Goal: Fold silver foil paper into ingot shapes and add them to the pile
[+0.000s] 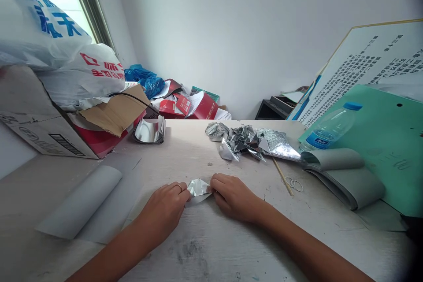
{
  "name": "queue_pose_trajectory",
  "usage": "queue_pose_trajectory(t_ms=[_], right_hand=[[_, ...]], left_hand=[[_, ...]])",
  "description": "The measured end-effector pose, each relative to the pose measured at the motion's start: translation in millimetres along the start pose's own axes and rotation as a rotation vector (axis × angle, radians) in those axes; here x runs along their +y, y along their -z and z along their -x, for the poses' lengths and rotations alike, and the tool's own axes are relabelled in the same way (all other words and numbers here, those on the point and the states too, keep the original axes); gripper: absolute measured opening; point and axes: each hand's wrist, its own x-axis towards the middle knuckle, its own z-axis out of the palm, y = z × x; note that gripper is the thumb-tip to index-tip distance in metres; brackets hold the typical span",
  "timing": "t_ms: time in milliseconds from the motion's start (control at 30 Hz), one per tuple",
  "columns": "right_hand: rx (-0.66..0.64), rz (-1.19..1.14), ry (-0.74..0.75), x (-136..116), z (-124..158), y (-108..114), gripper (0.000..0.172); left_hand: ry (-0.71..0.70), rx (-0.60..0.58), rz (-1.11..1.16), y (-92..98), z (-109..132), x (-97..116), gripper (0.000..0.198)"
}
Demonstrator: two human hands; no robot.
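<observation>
A small folded piece of silver foil paper (198,187) lies low over the table, stretched between my two hands. My left hand (168,205), with a ring on one finger, pinches its left end. The right end is gripped by the closed fingers of my right hand (235,196). Beyond the hands sits a heap of folded silver foil pieces (243,139), with a flat stack of foil sheets (279,142) beside it. My fingertips partly hide the foil's ends.
Grey curled sheets (82,202) lie at the left, and a folded grey stack (350,180) at the right. A thin stick (283,177) and rubber bands (295,183) rest near a plastic bottle (332,128). A cardboard box (49,119) with bags stands back left.
</observation>
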Motion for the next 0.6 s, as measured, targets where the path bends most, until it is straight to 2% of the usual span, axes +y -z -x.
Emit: queue_pose_trajectory(t_ms=[100, 267, 433, 600], right_hand=[[0.002, -0.109, -0.065, 0, 0, 1, 0.013], [0.016, -0.222, -0.167, 0, 0, 0, 0.014], [0.030, -0.283, -0.219, -1, 0, -1, 0.015], [0.032, -0.378, -0.252, -1, 0, 1, 0.014]], left_hand=[[0.017, -0.029, 0.038, 5.4, 2, 1, 0.037], [0.019, 0.013, 0.114, 9.5, 4, 6, 0.029], [0.041, 0.038, 0.115, 4.4, 4, 4, 0.022], [0.002, 0.100, 0.085, -1.1, 3, -1, 0.024]])
